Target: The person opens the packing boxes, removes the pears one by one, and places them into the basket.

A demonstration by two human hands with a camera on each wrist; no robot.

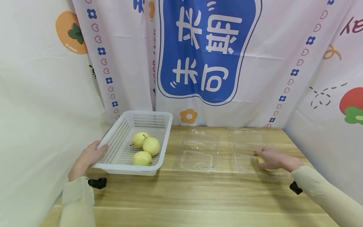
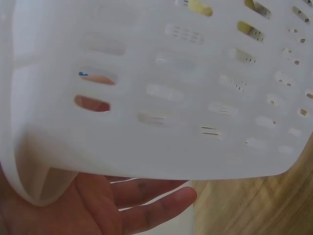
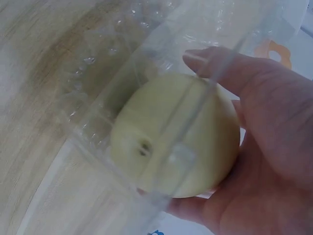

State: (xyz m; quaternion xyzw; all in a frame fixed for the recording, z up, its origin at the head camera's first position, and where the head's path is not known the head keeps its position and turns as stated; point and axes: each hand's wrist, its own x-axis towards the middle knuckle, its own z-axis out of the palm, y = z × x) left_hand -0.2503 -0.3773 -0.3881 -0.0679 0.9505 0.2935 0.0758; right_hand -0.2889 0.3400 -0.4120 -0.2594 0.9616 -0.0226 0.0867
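Observation:
A white slotted basket [image 1: 150,112] stands at the table's left with three yellow pears [image 1: 151,146] inside. My left hand [image 1: 90,154] holds its left rim. From the left wrist view the basket wall [image 2: 171,122] fills the frame, with my left hand [image 2: 122,205] under its edge. My right hand [image 1: 273,158] grips another yellow pear [image 1: 260,160] low over the right half of an open clear plastic container [image 1: 198,154]. In the right wrist view the pear [image 3: 166,137] sits in my right hand [image 3: 264,147], seen through the clear container [image 3: 122,73].
The wooden table [image 1: 198,195] is closed in by printed cloth curtains [image 1: 210,56] at the back and on both sides. Bare tabletop lies in front of the basket and the container. Small black straps [image 1: 97,183] show at my wrists.

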